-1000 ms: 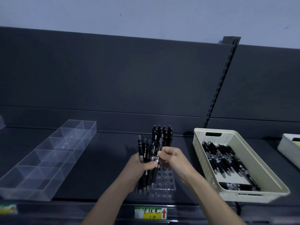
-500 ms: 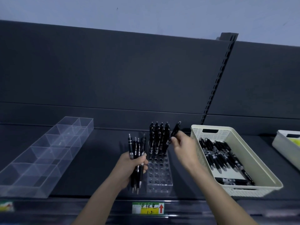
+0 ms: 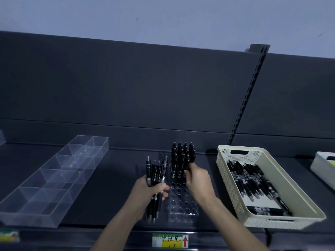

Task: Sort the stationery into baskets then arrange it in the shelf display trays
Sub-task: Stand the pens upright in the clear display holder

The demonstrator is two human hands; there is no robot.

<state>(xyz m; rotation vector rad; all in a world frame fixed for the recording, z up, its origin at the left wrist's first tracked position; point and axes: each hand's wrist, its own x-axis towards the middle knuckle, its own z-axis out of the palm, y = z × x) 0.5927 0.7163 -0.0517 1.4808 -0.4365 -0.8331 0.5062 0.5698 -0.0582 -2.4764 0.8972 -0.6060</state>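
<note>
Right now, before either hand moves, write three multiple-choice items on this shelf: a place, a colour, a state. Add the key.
1. The clear pen rack stands: A. between the divided tray and the cream basket; B. inside the basket; C. on the floor.
2. The arrow on the shelf label is: A. green; B. red; C. black.
3. The left hand: A. lies flat on the shelf; B. holds the basket rim; C. grips a bundle of black pens.
Key: A, the tray lies left of it, the basket right; B, it shows red beside yellow; C, fingers curl round the pens.
</note>
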